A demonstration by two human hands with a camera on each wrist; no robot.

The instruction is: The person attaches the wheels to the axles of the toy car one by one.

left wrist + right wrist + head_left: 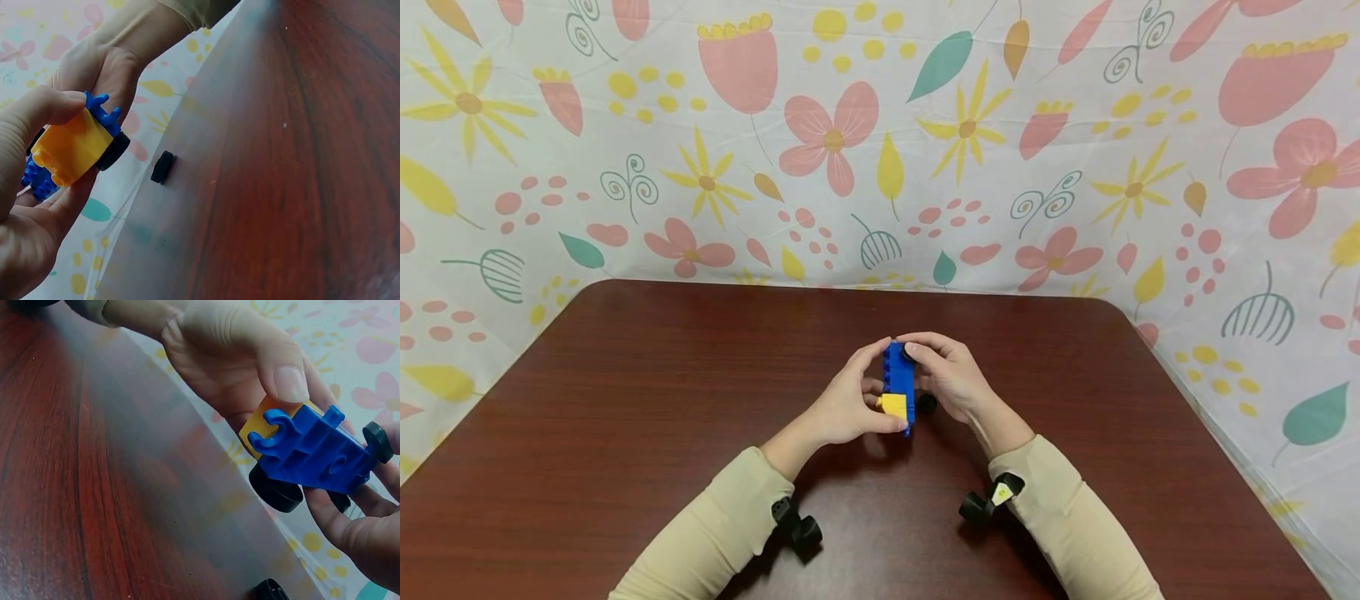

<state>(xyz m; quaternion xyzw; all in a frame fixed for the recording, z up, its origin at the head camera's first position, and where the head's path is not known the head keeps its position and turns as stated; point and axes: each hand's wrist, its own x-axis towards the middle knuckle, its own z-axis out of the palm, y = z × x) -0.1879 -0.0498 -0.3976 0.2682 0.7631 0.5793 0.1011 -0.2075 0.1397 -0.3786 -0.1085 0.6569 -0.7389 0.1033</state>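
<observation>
A toy car with a blue toothed base (pixel 897 367) and a yellow block (pixel 893 405) on it is held up between both hands. My left hand (pixel 842 407) grips its near end, thumb pressed on the yellow block. My right hand (pixel 957 379) is at the far end, pinching a black wheel (pixel 377 441) against the base's corner; whether it is fully seated I cannot tell. Two more black wheels, one by the yellow block (pixel 276 487) and one lower down (pixel 339 500), sit along another side. The blue hook (pixel 272 434) at the near end points outward.
One loose black wheel (pixel 163 167) lies on the dark wooden table (pixel 625 433), just under the car and the right hand. Black cameras (pixel 801 533) are strapped at both wrists. A flower-patterned cloth (pixel 835 225) hangs behind the table's far edge.
</observation>
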